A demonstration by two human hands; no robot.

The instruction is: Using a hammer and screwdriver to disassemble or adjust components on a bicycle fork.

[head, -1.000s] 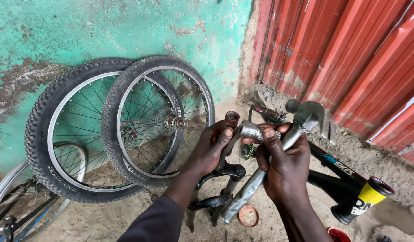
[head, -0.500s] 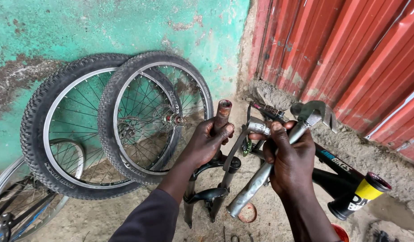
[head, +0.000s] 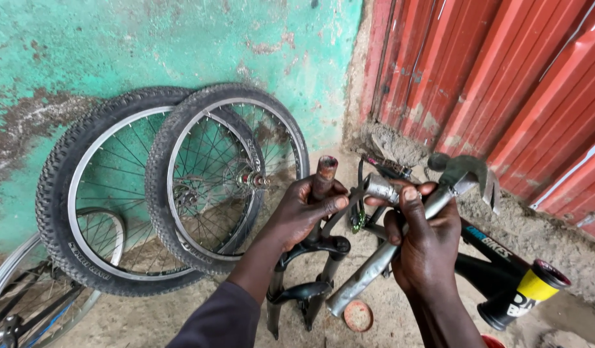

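Both hands have slid a little to the right since a moment ago. Standing upright on the dirt floor, the black bike fork [head: 310, 258] has a rusty top tube, and the left hand [head: 304, 212] is wrapped tight around it. Just beside it, the right hand [head: 426, 241] squeezes a dull grey metal wrench [head: 407, 238] with a hooked head. Two knobby wheels [head: 175, 187] lean on the rough green wall [head: 149, 45].
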